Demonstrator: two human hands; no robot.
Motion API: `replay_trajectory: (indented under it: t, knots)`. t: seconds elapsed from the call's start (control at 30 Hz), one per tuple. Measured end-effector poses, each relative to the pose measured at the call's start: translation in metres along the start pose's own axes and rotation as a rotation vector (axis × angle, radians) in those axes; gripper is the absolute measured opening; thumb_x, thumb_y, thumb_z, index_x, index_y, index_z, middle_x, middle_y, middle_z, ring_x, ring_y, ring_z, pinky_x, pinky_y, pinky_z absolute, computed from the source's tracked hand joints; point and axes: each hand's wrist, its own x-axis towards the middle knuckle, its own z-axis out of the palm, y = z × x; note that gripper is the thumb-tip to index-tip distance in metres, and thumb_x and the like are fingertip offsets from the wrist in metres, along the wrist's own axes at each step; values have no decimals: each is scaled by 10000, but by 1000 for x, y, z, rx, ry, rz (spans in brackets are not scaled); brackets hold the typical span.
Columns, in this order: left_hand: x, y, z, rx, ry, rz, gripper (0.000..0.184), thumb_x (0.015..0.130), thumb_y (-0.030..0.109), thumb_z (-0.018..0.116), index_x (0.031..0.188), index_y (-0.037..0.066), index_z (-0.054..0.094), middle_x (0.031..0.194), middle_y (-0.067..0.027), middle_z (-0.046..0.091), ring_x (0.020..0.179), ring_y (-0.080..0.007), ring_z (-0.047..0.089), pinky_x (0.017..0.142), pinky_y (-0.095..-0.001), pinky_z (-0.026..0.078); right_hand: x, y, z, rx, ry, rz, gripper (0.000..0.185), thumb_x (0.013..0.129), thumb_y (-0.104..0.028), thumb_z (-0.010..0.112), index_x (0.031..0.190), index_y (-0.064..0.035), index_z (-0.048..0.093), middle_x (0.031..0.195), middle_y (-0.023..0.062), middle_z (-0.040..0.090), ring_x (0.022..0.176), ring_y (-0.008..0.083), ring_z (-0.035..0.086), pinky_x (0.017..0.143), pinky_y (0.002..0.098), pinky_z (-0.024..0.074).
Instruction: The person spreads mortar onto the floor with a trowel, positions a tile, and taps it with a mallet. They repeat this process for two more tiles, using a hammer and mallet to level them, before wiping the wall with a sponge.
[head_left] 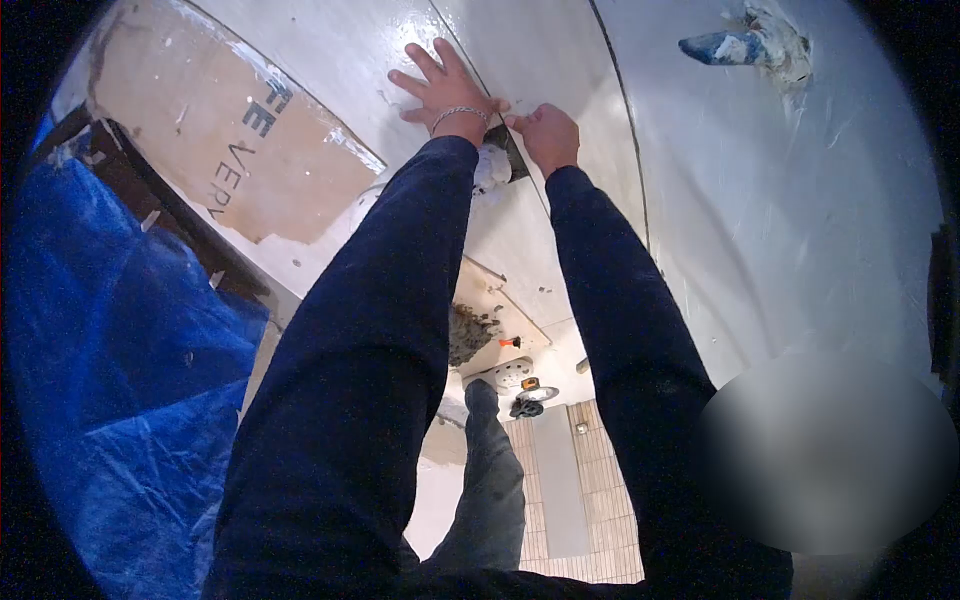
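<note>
My left hand (pixel 448 88) lies with fingers spread on a pale, glossy wall tile (pixel 385 35), a bracelet at its wrist. Close to its right, my right hand (pixel 545 135) has its fingers curled in near the thin dark joint between two tiles. Whether anything small is pinched there is hidden. Just below the hands, a dark rectangular opening (pixel 516 160) shows in the tile. White crumpled material (pixel 491 172) sits beside that opening, partly covered by my left sleeve.
A blue tarp (pixel 130 340) hangs at left beside a brown board (pixel 250 150) with printed letters. A blue-ended stub (pixel 718 48) sticks out of the wall at upper right. Grey rubble (pixel 470 335), an orange-and-black item (pixel 511 342) and a light shoe (pixel 515 371) are below.
</note>
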Motion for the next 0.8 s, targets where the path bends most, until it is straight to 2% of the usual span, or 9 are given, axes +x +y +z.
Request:
replay_trajectory:
  t: [0.13, 0.23, 0.33, 0.43, 0.5, 0.53, 0.8]
  knots:
    - [-4, -1, 2, 19, 9, 4, 1206, 602, 460, 869, 1506, 130, 143, 1570, -196, 15, 1380, -573, 10, 956, -731, 348, 0, 0, -1, -50, -43, 6, 461, 714, -452, 756, 792, -9, 654, 871, 203, 678, 864, 385, 654, 767, 468, 515]
    - [-1, 3, 0, 21, 13, 8, 1221, 600, 455, 871, 1508, 120, 128, 1565, -208, 14, 1376, -579, 12, 945, -740, 347, 1, -2, 2, 22, 5, 67, 456, 722, -452, 757, 795, -15, 645, 850, 206, 672, 852, 391, 650, 761, 476, 514]
    - [1, 1, 5, 19, 4, 10, 1225, 600, 452, 872, 1504, 93, 128, 1555, -237, 12, 1372, -587, 13, 949, -741, 338, -1, -5, 2, 68, -8, 90, 444, 741, -448, 751, 807, -21, 646, 853, 217, 668, 857, 406, 645, 761, 480, 512]
    - [-3, 2, 8, 50, 89, 70, 1211, 602, 443, 872, 1481, 50, 138, 1532, -272, 24, 1338, -629, 35, 898, -763, 368, -6, -3, 4, 34, 28, 34, 430, 757, -436, 741, 812, -21, 646, 867, 219, 669, 866, 405, 644, 771, 483, 508]
    - [-2, 7, -1, 58, 20, 49, 1213, 608, 443, 868, 1476, 25, 130, 1521, -301, 20, 1332, -639, 31, 887, -771, 363, -9, -13, 5, 37, 88, 94, 410, 759, -423, 736, 805, -25, 649, 868, 215, 668, 864, 398, 647, 778, 483, 506]
    - [-3, 9, -3, 72, -20, 17, 1212, 624, 442, 860, 1500, 68, 112, 1544, -269, -8, 1359, -605, 25, 945, -739, 342, -9, -13, 3, 46, 68, 89, 410, 766, -422, 730, 796, -21, 647, 856, 214, 664, 861, 396, 647, 779, 483, 505]
    - [-11, 5, 4, 68, 5, 74, 1216, 649, 470, 840, 1509, 86, 71, 1544, -268, -39, 1371, -589, -5, 957, -748, 317, -3, 20, 12, 131, 109, -72, 431, 776, -438, 711, 806, -10, 671, 842, 208, 672, 809, 376, 647, 760, 443, 507]
